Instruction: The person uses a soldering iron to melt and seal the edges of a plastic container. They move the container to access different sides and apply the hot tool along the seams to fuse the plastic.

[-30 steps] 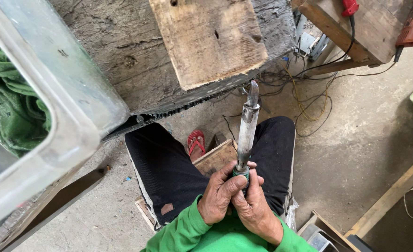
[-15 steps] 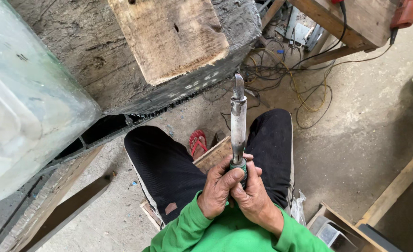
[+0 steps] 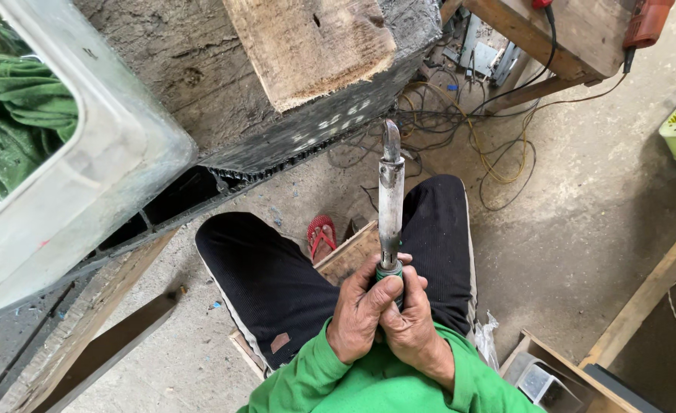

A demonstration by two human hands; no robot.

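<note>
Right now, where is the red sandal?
In the head view, the red sandal lies on the concrete floor between the person's knees, just left of the metal tool held upright in both hands.

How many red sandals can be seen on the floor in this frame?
1. A single red sandal lies on the concrete floor between the person's knees, just beyond the wooden seat edge, left of the metal tool held upright in both hands. A second may be hidden behind a leg.

Dusty concrete floor, rough wooden workbench, tangled cables, daylight.
</note>
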